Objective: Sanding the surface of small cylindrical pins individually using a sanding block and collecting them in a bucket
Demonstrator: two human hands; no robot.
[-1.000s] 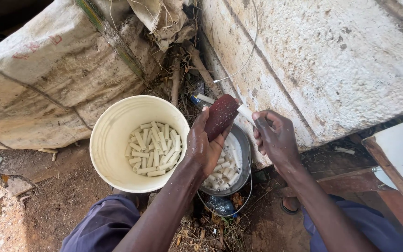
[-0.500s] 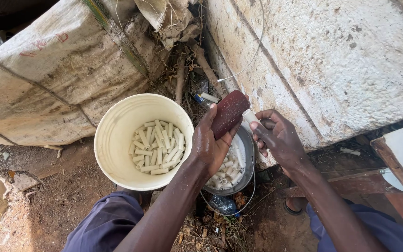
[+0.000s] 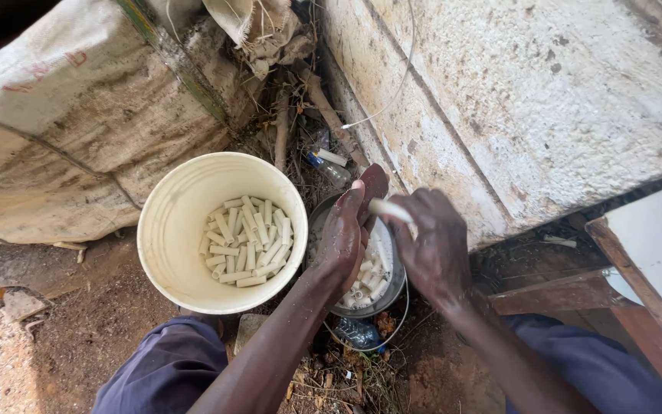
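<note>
My left hand (image 3: 342,239) grips a dark reddish-brown flat piece (image 3: 375,182) above a metal bowl (image 3: 394,297). Close beside it, my right hand (image 3: 432,244) pinches a short white stick (image 3: 389,208) whose end meets the brown piece. The bowl on the ground holds several short white stick pieces (image 3: 368,282), partly hidden by both hands. To the left stands a white plastic bucket (image 3: 164,257) with several more cut white sticks (image 3: 244,241) lying on its bottom.
A rough concrete wall (image 3: 545,107) rises at right, and a dirty woven sack (image 3: 63,130) lies at left. Sticks, debris and a plastic bottle (image 3: 329,170) fill the gap behind the bowl. A wooden bench edge (image 3: 614,299) sits at right.
My two hands have drawn together over the metal bowl. The brown piece has come down from its raised tilt, and the white stick now touches it.
</note>
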